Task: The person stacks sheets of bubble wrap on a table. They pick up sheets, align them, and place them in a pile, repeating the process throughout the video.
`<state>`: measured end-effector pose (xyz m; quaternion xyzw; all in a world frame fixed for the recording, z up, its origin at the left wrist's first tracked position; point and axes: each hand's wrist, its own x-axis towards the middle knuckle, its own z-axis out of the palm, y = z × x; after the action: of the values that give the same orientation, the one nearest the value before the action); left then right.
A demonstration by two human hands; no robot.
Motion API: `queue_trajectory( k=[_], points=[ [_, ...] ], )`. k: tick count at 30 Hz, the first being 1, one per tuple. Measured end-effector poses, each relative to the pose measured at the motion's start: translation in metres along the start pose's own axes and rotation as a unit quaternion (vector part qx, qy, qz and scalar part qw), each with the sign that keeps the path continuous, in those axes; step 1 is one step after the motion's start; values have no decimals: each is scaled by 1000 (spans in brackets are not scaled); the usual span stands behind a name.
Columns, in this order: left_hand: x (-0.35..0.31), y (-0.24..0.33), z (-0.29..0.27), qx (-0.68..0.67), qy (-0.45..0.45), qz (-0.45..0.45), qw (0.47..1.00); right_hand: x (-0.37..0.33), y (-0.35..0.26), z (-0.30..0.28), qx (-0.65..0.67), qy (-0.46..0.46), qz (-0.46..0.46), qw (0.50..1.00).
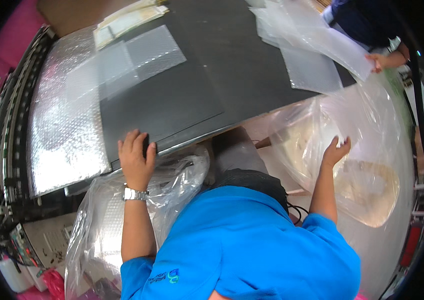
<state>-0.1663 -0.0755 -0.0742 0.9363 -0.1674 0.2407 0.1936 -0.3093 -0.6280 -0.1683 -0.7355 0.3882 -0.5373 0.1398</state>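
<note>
My left hand [136,154], with a watch on its wrist, rests its fingers on the near left edge of the dark table [172,105]. Its fingers are apart and hold nothing. Just left of it lies a shiny sheet of bubble wrap [67,125], flat beside the rollers. Over by the large clear plastic bag [372,130] on the right, my right hand [336,150] is raised with its fingers apart and slightly bent. I see nothing in it, and cannot tell whether it touches the bag. Farther back on the table are translucent bubble pouches [154,52].
At the far right another person's hand [379,62] holds a translucent sheet by a pile of clear pouches [312,65]. Yellowish-white packs [127,22] lie at the back left. A machine with rollers [14,115] borders the table. Another clear bag [107,215] hangs below my left hand.
</note>
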Motion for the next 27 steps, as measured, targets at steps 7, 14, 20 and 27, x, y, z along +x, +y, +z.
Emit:
queue_trajectory(
  k=[7, 14, 20, 27],
  points=[
    [23, -18, -15, -175, -61, -76, 980, -27, -255, 68, 352, -436, -124, 819],
    [71, -81, -17, 77, 43, -121, 989, -73, -402, 191, 328, -561, -30, 759],
    [80, -91, -12, 104, -113, -217, 964, -128, -454, 203, 67, -520, -201, 827],
    [116, -93, 8, 192, -71, -237, 950, -125, -450, 211, 153, -555, -225, 786]
  ],
)
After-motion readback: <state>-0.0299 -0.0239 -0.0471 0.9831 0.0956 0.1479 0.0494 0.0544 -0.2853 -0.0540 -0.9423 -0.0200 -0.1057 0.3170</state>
